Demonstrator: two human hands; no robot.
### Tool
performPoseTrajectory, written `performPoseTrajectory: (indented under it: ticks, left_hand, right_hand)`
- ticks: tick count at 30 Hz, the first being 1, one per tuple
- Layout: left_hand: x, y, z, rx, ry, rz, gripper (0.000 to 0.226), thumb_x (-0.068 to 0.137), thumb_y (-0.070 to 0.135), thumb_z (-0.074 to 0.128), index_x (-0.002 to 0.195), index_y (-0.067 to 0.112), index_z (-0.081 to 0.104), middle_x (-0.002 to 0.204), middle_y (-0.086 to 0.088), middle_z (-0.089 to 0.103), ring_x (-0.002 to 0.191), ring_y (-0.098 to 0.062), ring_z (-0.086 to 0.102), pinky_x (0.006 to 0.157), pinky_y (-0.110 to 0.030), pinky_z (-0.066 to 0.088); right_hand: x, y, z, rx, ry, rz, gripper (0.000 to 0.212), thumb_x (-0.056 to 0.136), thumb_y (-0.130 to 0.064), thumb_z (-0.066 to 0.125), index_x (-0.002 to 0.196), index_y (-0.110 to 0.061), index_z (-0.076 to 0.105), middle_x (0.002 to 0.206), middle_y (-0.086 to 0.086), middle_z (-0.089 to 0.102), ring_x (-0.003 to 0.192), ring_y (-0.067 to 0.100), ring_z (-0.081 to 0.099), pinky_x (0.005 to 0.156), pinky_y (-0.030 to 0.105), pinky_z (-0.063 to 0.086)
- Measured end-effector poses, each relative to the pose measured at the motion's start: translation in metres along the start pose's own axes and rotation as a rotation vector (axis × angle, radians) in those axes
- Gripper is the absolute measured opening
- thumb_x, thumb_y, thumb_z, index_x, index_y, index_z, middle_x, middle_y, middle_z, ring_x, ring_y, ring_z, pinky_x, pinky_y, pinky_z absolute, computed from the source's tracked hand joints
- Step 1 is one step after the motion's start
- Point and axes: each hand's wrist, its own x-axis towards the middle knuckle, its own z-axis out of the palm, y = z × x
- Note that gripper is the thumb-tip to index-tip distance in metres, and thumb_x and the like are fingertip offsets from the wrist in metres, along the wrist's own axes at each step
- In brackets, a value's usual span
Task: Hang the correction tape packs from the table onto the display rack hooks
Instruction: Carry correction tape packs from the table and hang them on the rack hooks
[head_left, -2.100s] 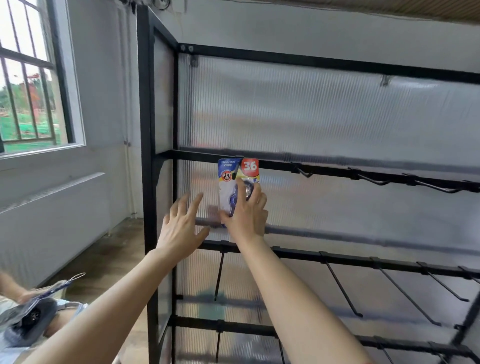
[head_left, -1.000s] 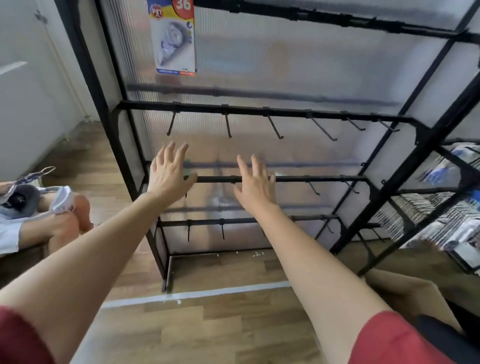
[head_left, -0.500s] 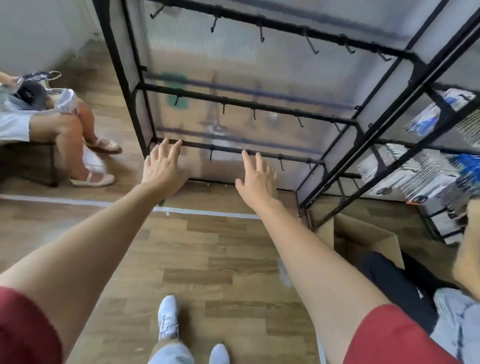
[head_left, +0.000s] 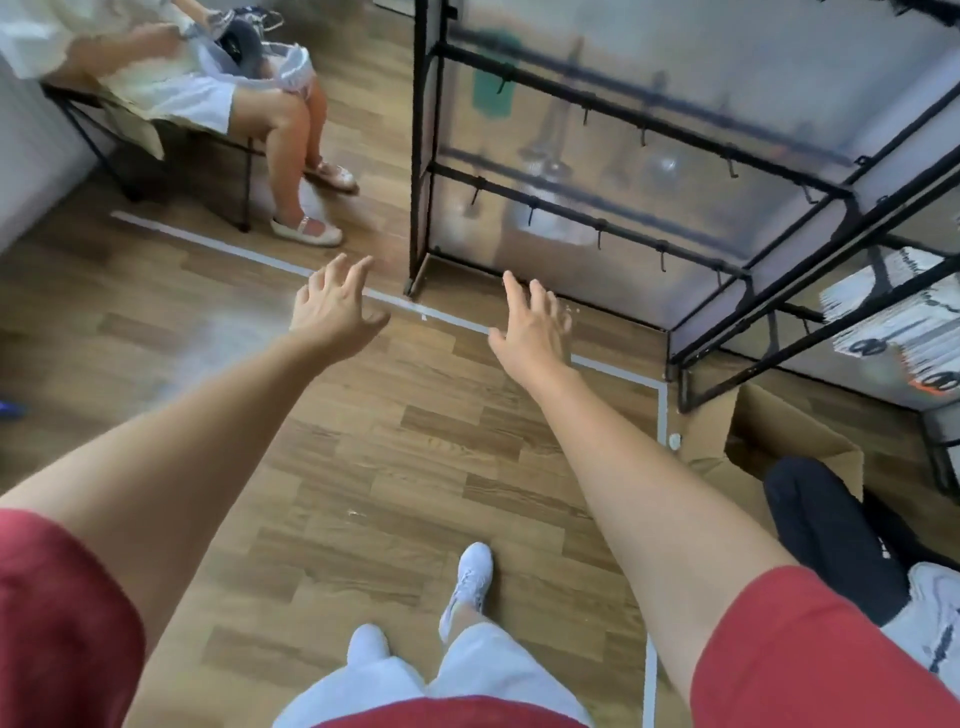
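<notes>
Black metal display rack (head_left: 418, 156), translucent ribbed back panel. Lower rails fitted w/ short hooks (head_left: 600, 235); every hook in view is seen bare. Rails are run on a diagonal, near-left to far-right. Upper rails are cut off by the frame edge.

Left hand (head_left: 332, 312): released, fingers spread and a little bent, nothing held. Suspended over the wood-plank floor (head_left: 363, 467) at the white tape line (head_left: 234, 244).

Right hand (head_left: 530, 327): released, fingers nearly straight, nothing held. Suspended over the same line, near the rack's foot.

Correction tape packs: none in view. Table: not in view. Whereabouts of both cannot be told here, and no pack is seen on the rails shown.

Key relation: the rack is placed ahead and to the right of both hands. The right hand is judged the nearer, lying in front of the lowest rail; the left hand is set off to the left of the corner post. Stock is out of frame, so direction from hand to pack is not determinable.

Step judged: no pack in hand, so one must be taken from the table before any hook can be loaded. For hanging, the pack's hole will need to be lined up w/ a hook's axis, prob. easier from the right hand.

Misc.: open cardboard box (head_left: 779, 431) by the rack's right end; second rack (head_left: 893, 312) w/ carded stock beyond; seated person (head_left: 280, 119) at upper left.
</notes>
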Motion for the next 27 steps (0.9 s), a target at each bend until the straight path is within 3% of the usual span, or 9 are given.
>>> performPoseTrajectory:
  ticks: [11, 20, 27]
  left_hand:
    - [-0.161, -0.178, -0.027, -0.046, 0.123, -0.485, 0.072, 0.095, 0.043, 0.052, 0.152, 0.021, 0.016, 0.159, -0.013, 0.011, 0.144, -0.035, 0.015, 0.117, -0.045, 0.018]
    - [-0.270, -0.251, -0.036, -0.140, 0.281, -0.882, 0.069, 0.095, 0.040, 0.051, 0.152, 0.021, 0.017, 0.159, -0.013, 0.012, 0.144, -0.033, 0.015, 0.117, -0.046, 0.017]
    - [-0.329, -0.306, -0.049, -0.203, 0.360, -1.101, 0.068, 0.096, 0.039, 0.049, 0.152, 0.023, 0.014, 0.160, -0.010, 0.008, 0.146, -0.030, 0.010, 0.117, -0.047, 0.013]
  right_hand:
    - [-0.070, -0.176, 0.077, -0.075, -0.167, -0.432, 0.070, 0.098, -0.029, 0.047, 0.154, -0.026, 0.006, 0.160, 0.011, 0.006, 0.146, 0.029, 0.008, 0.115, 0.046, 0.011]
    - [-0.102, -0.290, 0.117, -0.180, -0.279, -0.844, 0.069, 0.095, -0.028, 0.047, 0.153, -0.024, 0.010, 0.159, 0.013, 0.011, 0.145, 0.031, 0.013, 0.115, 0.047, 0.011]
    - [-0.128, -0.376, 0.153, -0.290, -0.320, -1.043, 0.067, 0.099, -0.033, 0.045, 0.154, -0.024, 0.007, 0.158, 0.014, 0.013, 0.145, 0.032, 0.013, 0.115, 0.049, 0.012]
